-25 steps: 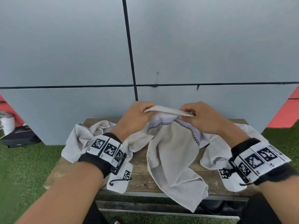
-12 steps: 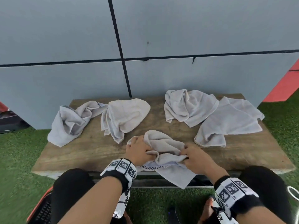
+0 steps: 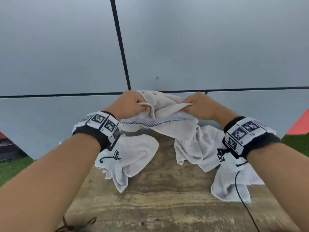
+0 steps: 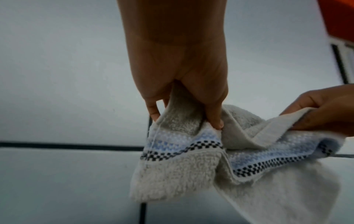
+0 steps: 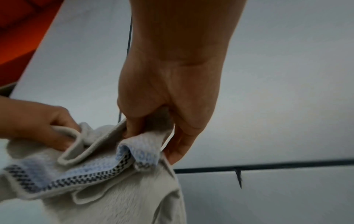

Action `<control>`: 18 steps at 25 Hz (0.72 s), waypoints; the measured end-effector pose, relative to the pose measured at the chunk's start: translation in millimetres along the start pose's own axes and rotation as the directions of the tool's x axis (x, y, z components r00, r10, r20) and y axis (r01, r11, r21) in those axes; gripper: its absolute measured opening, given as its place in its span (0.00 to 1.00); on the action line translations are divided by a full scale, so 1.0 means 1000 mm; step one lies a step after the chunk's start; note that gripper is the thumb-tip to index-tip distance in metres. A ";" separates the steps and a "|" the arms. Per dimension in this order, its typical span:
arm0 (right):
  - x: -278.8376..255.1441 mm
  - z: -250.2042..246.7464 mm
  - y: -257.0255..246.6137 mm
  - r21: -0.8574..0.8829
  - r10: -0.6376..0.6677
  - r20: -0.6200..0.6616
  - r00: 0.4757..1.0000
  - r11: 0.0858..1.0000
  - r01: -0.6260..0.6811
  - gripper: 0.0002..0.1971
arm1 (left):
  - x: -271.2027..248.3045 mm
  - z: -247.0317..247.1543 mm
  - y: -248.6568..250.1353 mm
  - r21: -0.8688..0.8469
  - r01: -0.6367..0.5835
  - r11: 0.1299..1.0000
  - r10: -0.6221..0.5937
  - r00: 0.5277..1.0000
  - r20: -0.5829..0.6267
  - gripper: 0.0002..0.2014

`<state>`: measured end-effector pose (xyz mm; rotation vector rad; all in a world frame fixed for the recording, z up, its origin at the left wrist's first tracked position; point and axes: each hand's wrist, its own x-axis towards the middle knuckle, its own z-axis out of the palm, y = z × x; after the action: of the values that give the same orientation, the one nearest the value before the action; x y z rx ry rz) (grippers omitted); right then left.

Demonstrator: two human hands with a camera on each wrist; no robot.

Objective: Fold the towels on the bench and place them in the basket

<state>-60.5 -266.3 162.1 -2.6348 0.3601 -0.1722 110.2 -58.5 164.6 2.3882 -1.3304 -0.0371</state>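
Note:
I hold a beige towel (image 3: 167, 113) with a blue band and black checkered trim up in the air above the wooden bench (image 3: 167, 206). My left hand (image 3: 133, 104) pinches its upper left edge, and my right hand (image 3: 195, 106) pinches the upper right edge. The towel (image 4: 178, 171) hangs bunched between them, and its lower part droops toward the bench. In the left wrist view my left hand (image 4: 184, 115) grips a fold. In the right wrist view my right hand (image 5: 153, 131) grips the towel (image 5: 114, 189). No basket is in view.
Other crumpled towels lie on the bench: one at the left (image 3: 133, 156), two at the right (image 3: 234, 181). A grey panelled wall (image 3: 184, 47) stands behind the bench. Green turf (image 3: 10, 169) lies at both sides. A cable (image 3: 242, 198) dangles from my right wristband.
Half a second ago my hands held the towel low at the bench's near edge. Now both hands have lifted it up in front of the wall, and the view has tilted up.

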 end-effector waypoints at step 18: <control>0.138 -0.007 -0.005 0.132 0.161 -0.386 0.908 0.984 -0.118 0.07 | 0.066 -0.036 -0.087 -0.348 0.344 0.872 -0.413 0.899 -0.145 0.04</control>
<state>71.8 -304.2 178.2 -2.4463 0.6533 -0.6647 223.9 -60.4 177.5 2.2618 -0.6788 -0.0923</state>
